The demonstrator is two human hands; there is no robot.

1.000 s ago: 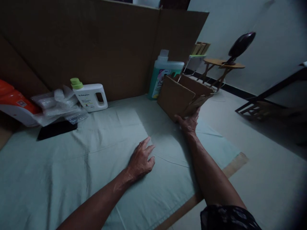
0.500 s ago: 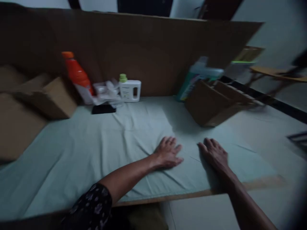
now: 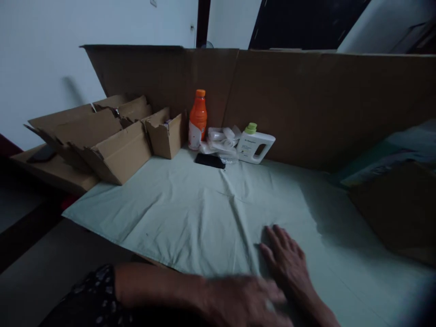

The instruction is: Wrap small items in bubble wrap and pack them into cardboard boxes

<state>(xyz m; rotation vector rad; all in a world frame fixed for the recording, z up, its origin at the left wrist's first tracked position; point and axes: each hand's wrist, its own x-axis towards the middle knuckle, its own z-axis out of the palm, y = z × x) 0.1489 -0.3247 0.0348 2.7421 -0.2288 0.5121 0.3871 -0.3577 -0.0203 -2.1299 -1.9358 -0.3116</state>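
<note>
My right hand (image 3: 288, 261) lies flat on the pale green cloth (image 3: 190, 204), fingers stretched out and nothing held. Nearer to me, my left hand (image 3: 247, 299) is blurred by motion at the cloth's front edge, just left of my right wrist. Its fingers look extended and apart, and I see nothing in them. The cloth has long wrinkles running from the middle toward the front. Farther back on it lie a black flat object (image 3: 210, 160) and some clear plastic packaging (image 3: 223, 140), beside a white jug with a green cap (image 3: 256, 145).
An orange bottle (image 3: 198, 120) stands by the packaging. Cut-open cardboard boxes (image 3: 124, 152) line the left side. A dark cardboard box (image 3: 398, 206) and a teal container (image 3: 381, 156) occupy the right. A tall cardboard panel (image 3: 289, 100) closes off the back.
The view has swung left, bringing the boxes on the left into sight. My left hand has come off its place farther in and moved back toward me; my right hand still lies on the cloth.
</note>
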